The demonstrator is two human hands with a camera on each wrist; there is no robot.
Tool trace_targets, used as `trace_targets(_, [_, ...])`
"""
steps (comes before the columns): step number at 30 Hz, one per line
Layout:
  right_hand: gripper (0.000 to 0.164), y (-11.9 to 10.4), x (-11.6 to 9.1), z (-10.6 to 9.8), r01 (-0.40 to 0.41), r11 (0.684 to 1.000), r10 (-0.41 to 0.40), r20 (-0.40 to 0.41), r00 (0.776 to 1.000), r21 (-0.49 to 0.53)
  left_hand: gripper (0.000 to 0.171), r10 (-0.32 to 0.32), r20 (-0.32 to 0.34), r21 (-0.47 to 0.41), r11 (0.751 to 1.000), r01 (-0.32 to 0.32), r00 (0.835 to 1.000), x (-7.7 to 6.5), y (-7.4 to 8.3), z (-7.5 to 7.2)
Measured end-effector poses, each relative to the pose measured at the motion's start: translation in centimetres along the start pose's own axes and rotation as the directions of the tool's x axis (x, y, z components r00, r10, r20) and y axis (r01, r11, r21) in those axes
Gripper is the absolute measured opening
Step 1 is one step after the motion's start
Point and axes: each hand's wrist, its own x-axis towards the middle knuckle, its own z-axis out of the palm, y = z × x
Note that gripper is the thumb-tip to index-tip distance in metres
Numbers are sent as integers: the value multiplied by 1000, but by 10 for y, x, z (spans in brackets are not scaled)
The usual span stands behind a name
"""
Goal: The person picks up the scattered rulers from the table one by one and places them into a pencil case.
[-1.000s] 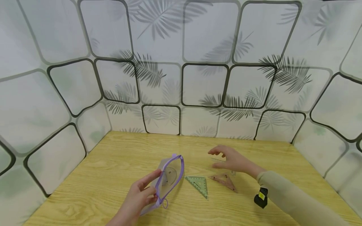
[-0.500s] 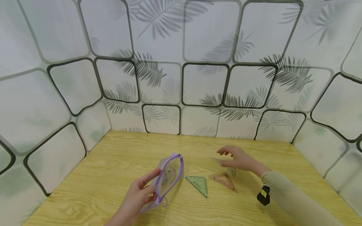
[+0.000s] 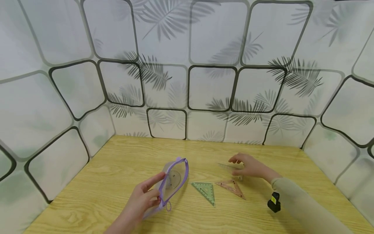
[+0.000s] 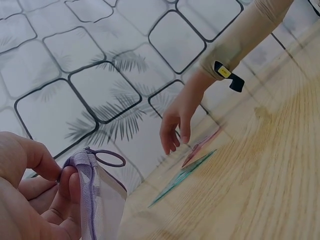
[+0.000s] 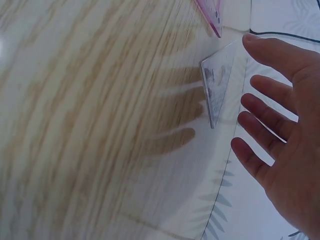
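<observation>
My left hand (image 3: 135,201) pinches the edge of a clear zip pouch (image 3: 186,175) with purple trim, its mouth gaping to the right. Inside the pouch is a clear protractor (image 3: 174,179). In the left wrist view, thumb and fingers grip the pouch's zipped edge (image 4: 90,195) beside its loop. My right hand (image 3: 252,167) hovers above a clear set square (image 5: 217,92), fingers spread and relaxed, holding nothing. A pink set square (image 3: 239,189) lies just in front of the clear one, and a green set square (image 3: 208,194) lies between it and the pouch.
All of this is on a wood-grain table (image 3: 117,169). Patterned white wall covering (image 3: 210,87) rises along the table's back and both sides. A black device (image 3: 274,203) with a yellow label is worn at the right wrist.
My right hand has shifted right over the clear set square, showing more of it. The left hand has tilted the pouch slightly to the left. The green and pink set squares have stayed put.
</observation>
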Motion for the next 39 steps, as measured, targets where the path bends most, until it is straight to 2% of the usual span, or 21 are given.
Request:
trace_targets(15, [56,7,-1,6,-55,997,59,84,995,-52,65,17,5,-7,1000,-17,1000,4,4,1])
trace_targets(26, [54,5,-5,1,-88,995,92,103,990,-47,64,46,22,-9,999,-46,999,10,10,12])
trace_targets(32, [53,2,-7,-1,-104,994,108,126,986,-35,63,47,10,-12,999,-47,999,9,9,16])
trace_targets(39, [51,1,-3,0,-107,994,111,126,986,-38,61,42,13,-9,999,-42,999,4,8,11])
